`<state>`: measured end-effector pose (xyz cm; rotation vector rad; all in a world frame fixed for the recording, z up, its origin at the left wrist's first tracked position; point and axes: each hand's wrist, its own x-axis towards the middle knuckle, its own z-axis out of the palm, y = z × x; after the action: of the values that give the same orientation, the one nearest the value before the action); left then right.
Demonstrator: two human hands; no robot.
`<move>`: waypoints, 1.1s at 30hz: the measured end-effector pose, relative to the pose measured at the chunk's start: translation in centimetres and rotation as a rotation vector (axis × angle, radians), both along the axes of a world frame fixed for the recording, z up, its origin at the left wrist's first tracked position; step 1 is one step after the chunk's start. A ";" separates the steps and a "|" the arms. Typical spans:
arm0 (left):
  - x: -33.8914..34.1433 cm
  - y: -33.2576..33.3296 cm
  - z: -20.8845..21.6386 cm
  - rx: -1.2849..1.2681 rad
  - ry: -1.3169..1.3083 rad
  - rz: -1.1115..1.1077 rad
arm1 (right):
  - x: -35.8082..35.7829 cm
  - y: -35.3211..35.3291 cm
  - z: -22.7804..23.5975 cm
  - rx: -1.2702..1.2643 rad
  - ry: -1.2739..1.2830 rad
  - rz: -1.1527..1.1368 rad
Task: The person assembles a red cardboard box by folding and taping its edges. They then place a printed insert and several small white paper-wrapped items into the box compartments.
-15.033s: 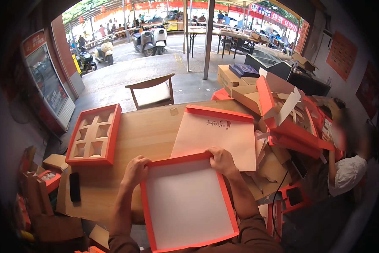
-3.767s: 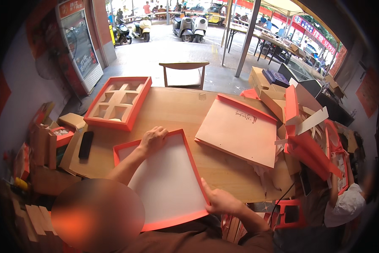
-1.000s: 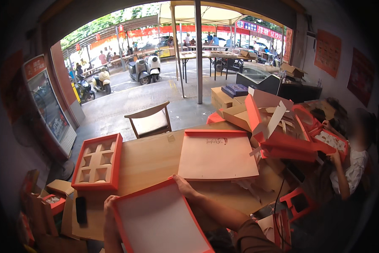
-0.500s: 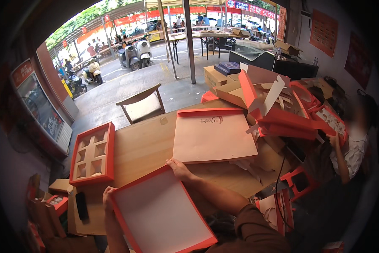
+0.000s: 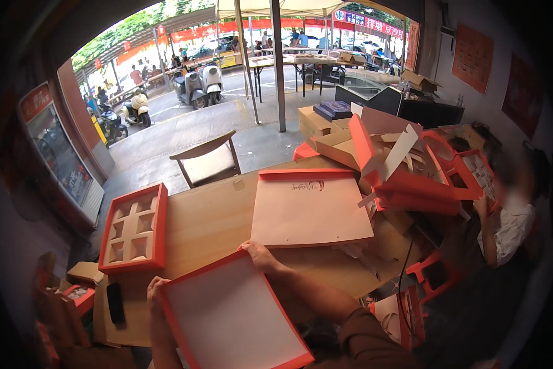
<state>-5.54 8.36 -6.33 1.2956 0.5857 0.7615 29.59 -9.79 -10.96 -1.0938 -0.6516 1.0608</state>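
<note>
Between my hands is a red shallow box lid (image 5: pixel 230 313) with a pale grey-white inside facing up, tilted over the table's near edge. My left hand (image 5: pixel 158 294) is closed on its left rim. At its far right corner, my right hand (image 5: pixel 259 256) grips the edge with thumb and fingers. Beyond it lies a flat pale pink box sheet (image 5: pixel 310 212) with a red far flap and a small printed mark. To the left rests a red box (image 5: pixel 161 230) with a pale divider forming several compartments.
A wooden table (image 5: pixel 199 224) carries these, with a black phone (image 5: pixel 116 304) at its left. Red and white cardboard pieces (image 5: pixel 412 184) are heaped at right, where another person (image 5: pixel 513 215) handles a red box. A chair (image 5: pixel 209 161) stands beyond the table.
The lid and both my hands sit slightly lower and a little further left in view. The whole scene has shifted slightly. My grip on the lid is unchanged.
</note>
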 end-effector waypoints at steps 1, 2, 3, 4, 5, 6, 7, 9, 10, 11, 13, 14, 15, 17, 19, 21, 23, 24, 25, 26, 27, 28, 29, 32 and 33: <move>0.4 -1.8 2.2 -0.014 0.009 -0.003 | -0.1 0.0 0.1 0.001 0.007 -0.001; 0.7 -3.3 3.8 0.000 -0.009 0.010 | 0.1 0.1 -0.3 0.002 0.034 0.015; 1.1 -4.7 5.1 0.013 -0.029 0.024 | 0.2 0.3 -0.7 0.008 0.013 0.010; 1.2 -4.8 5.0 -0.016 -0.065 0.027 | 0.2 0.4 -0.8 0.013 -0.006 0.005; 1.5 -4.9 5.0 -0.045 -0.101 0.030 | 0.4 0.4 -1.0 0.019 -0.025 -0.002; 1.1 -4.0 3.7 -0.116 -0.154 0.021 | 0.6 0.2 -1.1 0.016 -0.025 -0.002; 1.0 -3.4 3.3 -0.178 -0.205 0.043 | 0.5 0.1 -0.8 0.018 -0.042 -0.010; 1.0 -2.5 2.4 -0.294 -0.309 0.115 | 0.5 -0.2 -0.2 0.024 -0.073 -0.027; 1.2 -2.0 2.0 -0.350 -0.360 0.161 | 0.8 -0.5 0.0 0.045 0.000 -0.025; 0.0 -0.9 0.3 -0.148 -0.334 0.235 | 0.7 -0.5 0.3 0.066 0.075 -0.006; -1.3 2.2 -3.8 0.248 -0.274 0.344 | 1.1 -1.6 1.6 0.079 0.158 -0.025; -1.3 2.4 -3.5 0.504 -0.055 0.531 | 1.0 -2.4 2.8 0.071 0.166 -0.045; -1.5 2.4 -3.1 0.754 0.172 0.713 | 1.2 -2.8 3.6 0.064 0.173 -0.065; -1.4 2.3 -1.8 1.101 0.492 0.904 | 2.0 -3.1 3.7 0.133 0.200 -0.077; -0.8 2.4 -0.4 1.297 0.663 0.933 | 2.7 -3.4 4.3 0.167 0.217 -0.106; -0.8 3.2 -0.6 1.433 0.771 0.883 | 3.8 -4.1 5.6 0.164 0.225 -0.151; -1.1 4.5 -2.0 1.517 0.833 0.796 | 4.8 -4.5 6.9 0.144 0.227 -0.281; -1.6 5.1 -3.0 1.536 0.849 0.751 | 5.2 -4.9 7.5 0.154 0.257 -0.311; -1.6 5.6 -3.4 1.566 0.862 0.715 | 5.5 -5.6 8.2 0.167 0.286 -0.346; -1.7 6.0 -3.9 1.582 0.863 0.688 | 5.9 -5.6 8.7 0.164 0.278 -0.438; -1.8 6.4 -4.3 1.599 0.860 0.669 | 6.1 -6.2 9.2 0.198 0.323 -0.445; -2.2 6.8 -4.8 1.611 0.860 0.652 | 5.3 -7.2 11.6 0.226 0.372 -0.447; -2.5 7.3 -5.1 1.624 0.859 0.642 | 4.9 -7.7 12.9 0.252 0.422 -0.447; -0.7 9.3 -5.6 1.651 0.804 0.608 | 9.0 -7.4 9.2 0.326 0.383 -0.566; 0.6 10.1 -5.0 1.644 0.788 0.591 | 10.8 -7.3 7.2 0.358 0.364 -0.599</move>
<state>-4.93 18.44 -11.34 3.0975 1.0380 1.2832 40.42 -17.08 -3.73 -0.6885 -0.1824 0.5678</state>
